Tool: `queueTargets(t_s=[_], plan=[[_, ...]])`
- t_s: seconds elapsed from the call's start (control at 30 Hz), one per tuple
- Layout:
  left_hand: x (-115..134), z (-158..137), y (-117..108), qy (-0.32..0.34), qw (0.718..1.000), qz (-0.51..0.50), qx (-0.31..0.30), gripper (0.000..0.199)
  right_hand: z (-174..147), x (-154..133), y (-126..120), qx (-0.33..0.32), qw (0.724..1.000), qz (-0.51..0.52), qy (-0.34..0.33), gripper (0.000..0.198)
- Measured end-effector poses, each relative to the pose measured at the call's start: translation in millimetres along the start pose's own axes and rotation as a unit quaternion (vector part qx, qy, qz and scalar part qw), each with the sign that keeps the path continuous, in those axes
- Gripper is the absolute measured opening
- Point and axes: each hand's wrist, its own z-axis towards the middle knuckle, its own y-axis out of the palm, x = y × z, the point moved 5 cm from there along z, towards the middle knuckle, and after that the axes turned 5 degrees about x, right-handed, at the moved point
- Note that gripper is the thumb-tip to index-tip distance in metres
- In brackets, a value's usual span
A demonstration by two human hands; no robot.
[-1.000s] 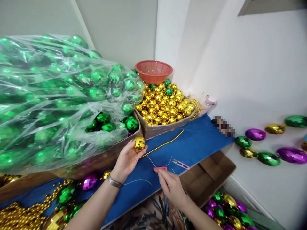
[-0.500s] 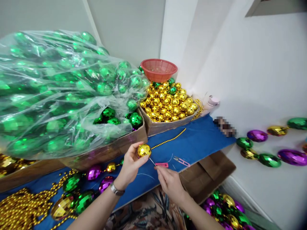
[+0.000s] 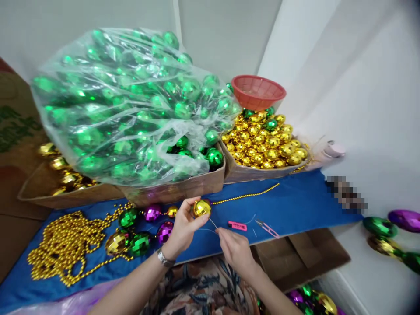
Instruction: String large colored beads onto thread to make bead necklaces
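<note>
My left hand, with a watch on its wrist, grips a shiny faceted gold ball bead between thumb and fingers. Pinched in the fingertips of my right hand is a thin straight needle, its far end at the lower side of the bead; whether it has entered a hole I cannot tell. A string of small gold beads stretches right from behind the ball. Just right of my hands lie a pink-and-black small box-like item and pink thread snips.
A plastic bag of green balls rests on a cardboard box. Beside it stands a box of gold balls below a red basket. Tangled gold bead strings and a strand of large beads cover the left side of the blue cloth.
The view has turned left, so the surroundings sit farther right and more of the left side shows. Both hands keep their hold on the gold ball bead and the needle.
</note>
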Motion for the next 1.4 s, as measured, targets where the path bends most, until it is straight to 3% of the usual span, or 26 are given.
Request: queueTargets(t_s=[0.1,0.23,0.27,0.33,0.4,0.47,0.57,0.63,0.7,0.8,0.9,1.07,1.17,1.27,1.33,1.4], plan=[[-1.4,-8.1,-4.8,0.005,1.000,0.008,-0.004,0.050,5.6,-5.0,8.4,0.008,1.000,-0.004,-0.018,0.028],[10.3,-16.9,-25.1,0.034,0.993,0.067,-0.087,0.056,6.0,-5.1,10.1,0.033,0.998,-0.012,-0.047,0.026],[17.3,-15.3,-41.6,0.060,0.989,0.117,-0.072,0.050,5.2,-3.6,8.9,0.040,0.998,-0.008,-0.049,0.025],[35.8,-7.5,-94.0,0.112,0.955,0.270,0.051,0.030,3.3,-0.1,6.1,0.049,0.998,-0.001,-0.050,0.022],[57.4,0.3,-161.5,0.129,0.854,0.446,0.235,0.029,0.8,3.1,4.7,0.050,0.998,0.003,-0.044,0.020],[68.9,12.1,-222.9,0.102,0.809,0.493,0.304,0.032,-1.7,4.5,6.0,0.042,0.998,0.004,-0.036,0.019],[68.3,33.1,-292.4,0.029,0.778,0.548,0.307,0.018,-3.8,3.1,10.9,0.029,0.999,0.000,-0.036,0.018],[59.2,43.6,-318.8,-0.015,0.770,0.575,0.276,0.011,-3.3,1.4,14.8,0.021,0.999,-0.004,-0.037,0.017],[48.2,49.0,-332.1,-0.044,0.763,0.595,0.248,0.016,-1.7,-0.6,18.4,0.012,0.999,-0.003,-0.036,0.018],[35.0,49.5,-337.0,-0.056,0.758,0.608,0.230,0.023,0.4,-4.0,22.5,0.005,0.999,0.007,-0.033,0.019],[31.0,44.4,-334.4,-0.042,0.764,0.601,0.233,0.011,0.6,-6.5,26.0,0.006,0.999,0.021,-0.030,0.018],[48.7,32.0,-328.5,0.008,0.788,0.543,0.290,0.012,-2.2,-7.6,28.9,0.003,0.999,0.039,-0.036,0.019],[64.7,24.8,-314.8,0.042,0.810,0.476,0.341,0.024,-2.8,-8.8,29.8,-0.011,0.999,0.045,-0.027,0.021],[72.1,18.4,-275.4,0.063,0.852,0.398,0.333,0.041,-1.2,-15.2,31.8,-0.025,0.997,0.065,-0.025,0.022],[69.4,14.4,-234.3,0.056,0.905,0.315,0.282,0.043,1.0,-21.7,33.6,-0.032,0.996,0.078,-0.034,0.022],[57.7,10.3,-186.8,0.002,0.975,0.115,0.192,0.039,3.5,-27.6,35.6,-0.044,0.995,0.077,-0.046,0.023]])
